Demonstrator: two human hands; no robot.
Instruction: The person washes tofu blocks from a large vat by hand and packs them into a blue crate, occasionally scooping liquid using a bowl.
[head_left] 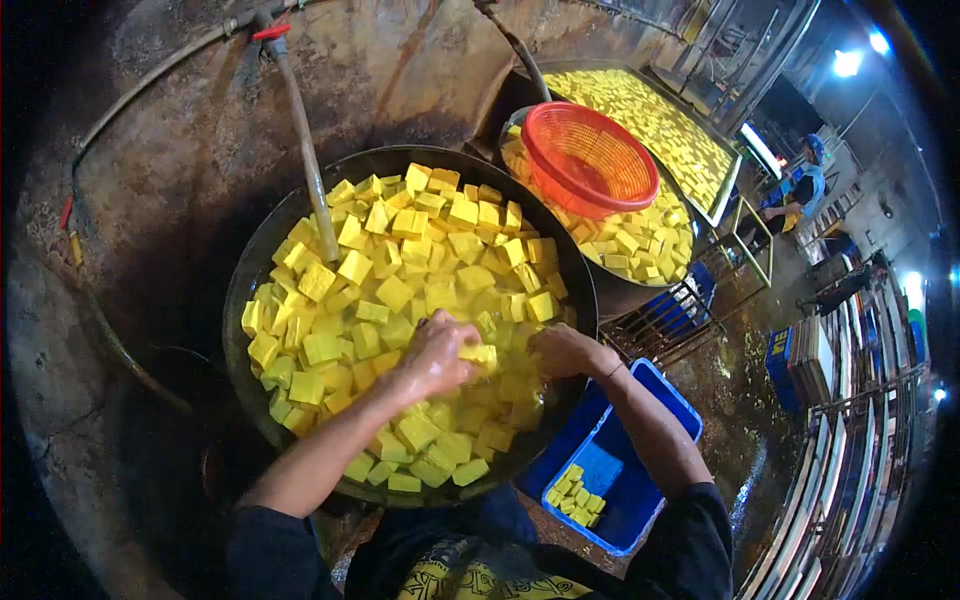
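A wide dark vat is filled with yellowish liquid and many yellow tofu blocks, some floating and some under the surface. Over its near middle, my left hand is closed around a yellow tofu block, its fingers bent. My right hand reaches down at the vat's right side, close to the rim. Its fingertips dip into the murky liquid, so whether they grip anything is hidden. Just outside the vat, below my right forearm, stands a blue plastic crate with several tofu pieces in one corner.
A pipe with a red valve slants down into the vat. Behind, an orange-red basket rests on a second tofu-filled vat. A large tray of tofu lies beyond. A person is at the far right, near stacked boards.
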